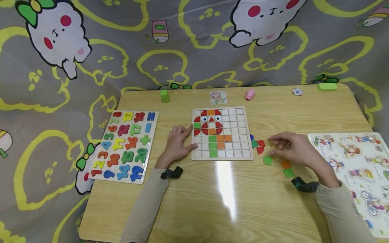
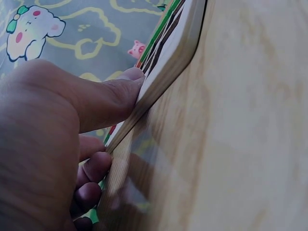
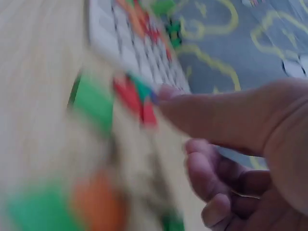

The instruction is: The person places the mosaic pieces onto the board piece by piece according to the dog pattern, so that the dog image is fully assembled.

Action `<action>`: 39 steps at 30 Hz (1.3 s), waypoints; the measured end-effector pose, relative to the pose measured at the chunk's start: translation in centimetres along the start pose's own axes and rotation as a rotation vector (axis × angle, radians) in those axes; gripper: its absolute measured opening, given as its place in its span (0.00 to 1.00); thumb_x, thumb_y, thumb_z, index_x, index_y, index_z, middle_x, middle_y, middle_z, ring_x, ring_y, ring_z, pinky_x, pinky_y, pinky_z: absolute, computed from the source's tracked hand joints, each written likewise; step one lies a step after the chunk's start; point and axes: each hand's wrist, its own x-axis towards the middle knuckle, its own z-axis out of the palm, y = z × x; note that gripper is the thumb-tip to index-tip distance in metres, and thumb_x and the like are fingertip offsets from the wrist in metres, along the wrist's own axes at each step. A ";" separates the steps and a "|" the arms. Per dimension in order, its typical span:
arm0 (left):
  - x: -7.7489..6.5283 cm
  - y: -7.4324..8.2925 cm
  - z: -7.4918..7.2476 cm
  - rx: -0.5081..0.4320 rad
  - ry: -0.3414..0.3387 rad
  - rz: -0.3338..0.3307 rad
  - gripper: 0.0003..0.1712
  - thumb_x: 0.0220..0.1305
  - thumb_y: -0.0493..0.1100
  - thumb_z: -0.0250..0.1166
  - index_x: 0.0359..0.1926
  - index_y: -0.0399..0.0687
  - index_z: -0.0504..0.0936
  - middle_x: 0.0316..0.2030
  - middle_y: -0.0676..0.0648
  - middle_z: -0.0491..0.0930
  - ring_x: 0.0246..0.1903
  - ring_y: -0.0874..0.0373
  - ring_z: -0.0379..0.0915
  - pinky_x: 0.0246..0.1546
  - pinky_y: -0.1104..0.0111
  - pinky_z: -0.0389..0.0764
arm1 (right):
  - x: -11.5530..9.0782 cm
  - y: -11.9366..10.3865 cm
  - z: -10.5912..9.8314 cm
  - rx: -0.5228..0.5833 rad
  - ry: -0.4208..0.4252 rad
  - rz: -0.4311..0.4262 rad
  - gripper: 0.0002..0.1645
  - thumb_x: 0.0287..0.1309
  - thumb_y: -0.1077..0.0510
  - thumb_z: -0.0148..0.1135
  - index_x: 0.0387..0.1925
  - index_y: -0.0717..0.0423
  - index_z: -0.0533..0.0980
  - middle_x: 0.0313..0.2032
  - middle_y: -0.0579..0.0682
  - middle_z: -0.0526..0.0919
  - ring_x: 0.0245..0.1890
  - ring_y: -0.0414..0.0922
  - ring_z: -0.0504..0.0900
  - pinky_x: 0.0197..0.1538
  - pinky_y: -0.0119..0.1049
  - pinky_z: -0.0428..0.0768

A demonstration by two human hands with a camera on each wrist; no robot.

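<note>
A white gridded puzzle board [image 1: 238, 145] lies mid-table, its cells partly filled with red rounded pieces, orange and green squares and two eye pieces. My left hand [image 1: 176, 143] rests at the board's left edge, thumb and index finger spread apart along it; in the left wrist view the thumb [image 2: 115, 94] presses the wooden rim. Right of the board, my right hand [image 1: 290, 148] hovers with fingers loosely bent and nothing visible between them. Near it lie a green square [image 1: 267, 160], an orange square [image 1: 285, 164], another green square [image 1: 288, 172] and red pieces [image 1: 260, 150].
A number board [image 1: 123, 146] lies at the left, a picture-puzzle board [image 1: 343, 168] at the right. Along the back stand a green block [image 1: 165, 96], a patterned card [image 1: 217, 97], a pink pig figure [image 1: 249, 95], a poker chip [image 1: 297, 91] and a flat green block [image 1: 327, 87].
</note>
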 end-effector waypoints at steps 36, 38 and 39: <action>-0.4 -0.3 -0.1 0.006 0.021 0.020 0.48 0.59 0.63 0.67 0.75 0.54 0.60 0.46 0.49 0.68 0.43 0.54 0.55 0.47 0.60 0.55 | 5.3 -4.5 6.9 0.296 0.007 -0.076 0.22 0.42 0.53 0.81 0.39 0.54 0.82 0.27 0.47 0.81 0.24 0.40 0.78 0.27 0.28 0.74; -0.3 -0.2 0.0 0.001 0.022 0.023 0.48 0.59 0.63 0.67 0.75 0.54 0.60 0.46 0.50 0.67 0.43 0.54 0.55 0.47 0.60 0.55 | 5.7 -4.9 7.8 0.249 0.005 -0.105 0.23 0.39 0.51 0.82 0.37 0.53 0.82 0.26 0.45 0.80 0.22 0.39 0.74 0.27 0.28 0.72; -0.3 -0.2 0.0 -0.002 0.022 0.023 0.48 0.59 0.63 0.67 0.75 0.54 0.60 0.46 0.50 0.67 0.43 0.54 0.55 0.47 0.61 0.55 | 5.8 -5.0 8.1 0.227 0.006 -0.118 0.23 0.38 0.50 0.83 0.36 0.52 0.82 0.25 0.44 0.79 0.22 0.39 0.73 0.26 0.29 0.70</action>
